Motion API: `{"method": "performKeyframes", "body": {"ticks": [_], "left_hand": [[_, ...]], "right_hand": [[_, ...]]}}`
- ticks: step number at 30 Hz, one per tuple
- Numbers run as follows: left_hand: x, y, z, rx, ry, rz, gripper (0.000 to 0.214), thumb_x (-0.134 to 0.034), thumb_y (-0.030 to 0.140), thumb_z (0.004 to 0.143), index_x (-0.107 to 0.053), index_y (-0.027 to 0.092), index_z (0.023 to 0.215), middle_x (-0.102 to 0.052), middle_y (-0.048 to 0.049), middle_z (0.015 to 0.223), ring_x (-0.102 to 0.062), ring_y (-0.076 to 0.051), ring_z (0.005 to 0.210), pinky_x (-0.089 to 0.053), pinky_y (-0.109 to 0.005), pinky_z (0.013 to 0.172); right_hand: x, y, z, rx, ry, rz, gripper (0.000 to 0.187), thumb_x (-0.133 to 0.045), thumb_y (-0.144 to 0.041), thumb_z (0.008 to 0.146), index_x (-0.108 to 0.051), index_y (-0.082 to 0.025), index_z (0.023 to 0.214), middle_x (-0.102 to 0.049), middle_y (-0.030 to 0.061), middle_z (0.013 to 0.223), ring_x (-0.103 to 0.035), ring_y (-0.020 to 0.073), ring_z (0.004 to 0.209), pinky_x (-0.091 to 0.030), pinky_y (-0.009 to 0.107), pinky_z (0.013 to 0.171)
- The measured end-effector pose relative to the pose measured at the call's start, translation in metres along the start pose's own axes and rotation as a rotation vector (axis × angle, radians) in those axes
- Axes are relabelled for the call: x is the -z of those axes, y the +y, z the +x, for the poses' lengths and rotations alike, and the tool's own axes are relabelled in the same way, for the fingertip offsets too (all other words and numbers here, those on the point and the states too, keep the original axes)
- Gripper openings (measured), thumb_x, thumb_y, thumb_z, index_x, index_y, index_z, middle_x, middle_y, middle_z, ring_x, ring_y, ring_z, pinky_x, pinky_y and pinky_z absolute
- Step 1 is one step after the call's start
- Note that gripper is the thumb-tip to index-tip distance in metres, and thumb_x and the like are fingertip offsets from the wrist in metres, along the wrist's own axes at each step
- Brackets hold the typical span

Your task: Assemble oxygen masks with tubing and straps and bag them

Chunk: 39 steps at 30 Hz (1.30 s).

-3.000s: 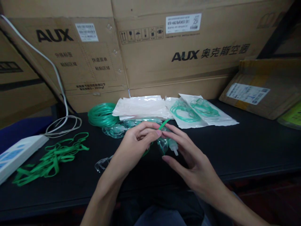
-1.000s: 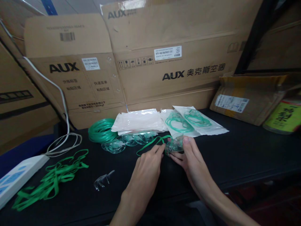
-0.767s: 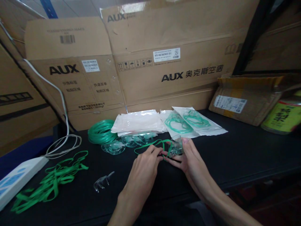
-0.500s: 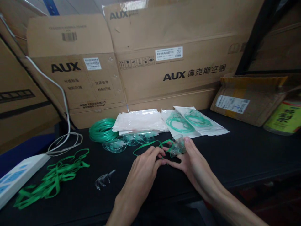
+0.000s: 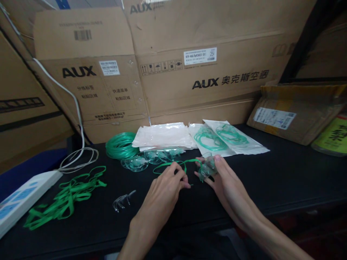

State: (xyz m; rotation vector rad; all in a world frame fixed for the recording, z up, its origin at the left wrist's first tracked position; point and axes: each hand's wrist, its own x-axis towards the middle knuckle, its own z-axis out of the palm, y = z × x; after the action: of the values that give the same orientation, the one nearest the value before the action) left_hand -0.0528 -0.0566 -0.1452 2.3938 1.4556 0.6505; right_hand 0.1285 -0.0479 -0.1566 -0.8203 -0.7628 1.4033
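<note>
The right hand (image 5: 226, 175) holds a clear green-tinted oxygen mask (image 5: 208, 167) between thumb and fingers, over the black table (image 5: 282, 177), nearer the person than two white pouches (image 5: 257, 148) of coiled tubing. A green strap (image 5: 191, 160) runs leftward from the mask and loops behind the left hand (image 5: 166, 184), whose thumb and fingers pinch the strap's tip. More masks (image 5: 135, 164) lie beyond, beside a green tubing coil (image 5: 119, 146).
</note>
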Motion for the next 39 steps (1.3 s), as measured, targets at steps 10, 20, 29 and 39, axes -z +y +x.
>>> {"method": "performKeyframes", "body": {"ticks": [10, 20, 29, 39], "left_hand": [[0.021, 0.004, 0.002, 0.031, 0.130, -0.391, 0.011, -0.060, 0.025, 0.098, -0.068, 0.021, 0.091, -0.065, 0.0036, 0.081, -0.058, -0.012, 0.069, -0.043, -0.022, 0.068], [0.021, 0.005, 0.001, -0.077, 0.104, -0.436, 0.016, -0.057, 0.025, 0.101, -0.070, 0.021, 0.093, -0.067, 0.0020, 0.091, -0.060, -0.012, 0.078, -0.045, -0.021, 0.075], [0.020, 0.010, 0.002, -0.124, 0.096, -0.399, 0.016, -0.056, 0.019, 0.101, -0.069, 0.020, 0.092, -0.068, 0.0016, 0.093, -0.062, -0.012, 0.087, -0.044, -0.020, 0.082], [0.019, 0.010, 0.003, -0.146, 0.086, -0.353, 0.016, -0.056, 0.016, 0.101, -0.070, 0.020, 0.093, -0.068, 0.0014, 0.097, -0.063, -0.012, 0.090, -0.044, -0.018, 0.085]], "right_hand": [[0.000, -0.003, -0.006, 0.080, -0.180, -0.309, 0.037, -0.065, -0.056, 0.092, -0.063, -0.020, 0.080, -0.066, 0.0004, 0.075, -0.061, 0.0166, 0.074, -0.048, 0.027, 0.071], [0.005, 0.001, -0.004, 0.070, -0.205, -0.396, 0.038, -0.061, -0.056, 0.094, -0.060, -0.021, 0.080, -0.054, -0.0018, 0.072, -0.050, 0.0156, 0.069, -0.043, 0.027, 0.065], [0.004, -0.001, -0.006, 0.102, -0.185, -0.416, 0.035, -0.062, -0.054, 0.094, -0.058, -0.021, 0.082, -0.052, -0.0019, 0.079, -0.045, 0.0149, 0.073, -0.037, 0.027, 0.064], [0.002, 0.002, -0.004, 0.175, -0.121, -0.468, 0.037, -0.064, -0.055, 0.091, -0.057, -0.021, 0.078, -0.047, -0.0035, 0.073, -0.041, 0.0143, 0.068, -0.035, 0.026, 0.061]]}}
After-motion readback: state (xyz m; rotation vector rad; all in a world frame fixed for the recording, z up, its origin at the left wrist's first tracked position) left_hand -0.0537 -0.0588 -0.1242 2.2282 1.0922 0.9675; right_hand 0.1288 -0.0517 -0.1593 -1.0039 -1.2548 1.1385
